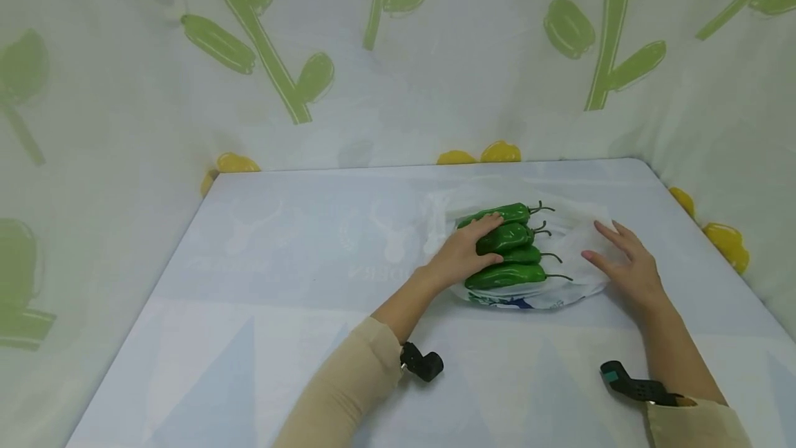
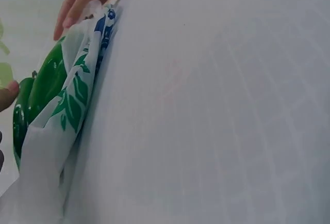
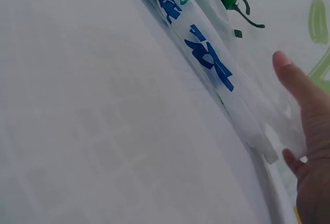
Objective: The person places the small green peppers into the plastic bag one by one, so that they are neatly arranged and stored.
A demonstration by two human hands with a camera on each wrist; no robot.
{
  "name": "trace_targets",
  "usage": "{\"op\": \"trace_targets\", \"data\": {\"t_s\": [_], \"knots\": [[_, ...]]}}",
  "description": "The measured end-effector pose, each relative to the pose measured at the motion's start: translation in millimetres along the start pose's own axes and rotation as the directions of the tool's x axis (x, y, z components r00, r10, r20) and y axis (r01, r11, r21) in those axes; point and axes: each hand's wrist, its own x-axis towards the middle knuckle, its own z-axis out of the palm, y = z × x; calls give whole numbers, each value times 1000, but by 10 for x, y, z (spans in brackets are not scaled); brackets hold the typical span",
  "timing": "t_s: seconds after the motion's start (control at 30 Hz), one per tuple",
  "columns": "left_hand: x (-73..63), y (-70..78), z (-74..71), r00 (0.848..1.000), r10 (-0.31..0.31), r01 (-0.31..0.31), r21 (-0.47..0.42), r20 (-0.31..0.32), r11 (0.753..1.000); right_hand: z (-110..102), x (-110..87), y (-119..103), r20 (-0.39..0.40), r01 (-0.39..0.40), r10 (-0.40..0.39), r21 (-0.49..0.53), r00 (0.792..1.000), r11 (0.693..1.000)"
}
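Several green chili peppers (image 1: 506,276) lie side by side on a thin white plastic bag (image 1: 581,234), their stems pointing right. My left hand (image 1: 461,251) rests over the peppers' left ends, fingers spread across the upper ones and thumb by the lower ones. On the right, my right hand (image 1: 631,269) is at the bag's right side, fingers spread and thumb apart, gripping nothing. Blue and green print (image 2: 75,100) shows on the bag's near edge in the left wrist view. Beside the bag's end, the right hand (image 3: 314,115) appears in the right wrist view.
The bag lies on the right half of a white table (image 1: 311,240) with faint printed patterns. A white curtain (image 1: 472,54) with green plant prints hangs behind and at both sides. Black wrist cameras (image 1: 423,363) sit at both sleeves.
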Motion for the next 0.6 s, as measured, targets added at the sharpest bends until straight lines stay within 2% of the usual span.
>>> {"op": "trace_targets", "data": {"t_s": [0.17,0.27,0.33,0.47,0.6], "knots": [[-141,79,-111,993,83,-85,-18,-80,996,-79,-15,-111,-89,125,-122,29,989,992],[-227,111,-184,977,151,-154,-11,-152,988,-95,-23,-182,-136,200,-195,18,971,980],[-280,131,-236,961,193,-193,19,-199,981,-106,-27,-241,-161,242,-238,7,958,970],[-395,154,-353,928,252,-222,136,-275,966,-130,-48,-422,-161,294,-290,2,943,956],[-515,137,-496,876,313,-225,261,-368,939,-126,-68,-669,-119,345,-343,1,932,938]]}}
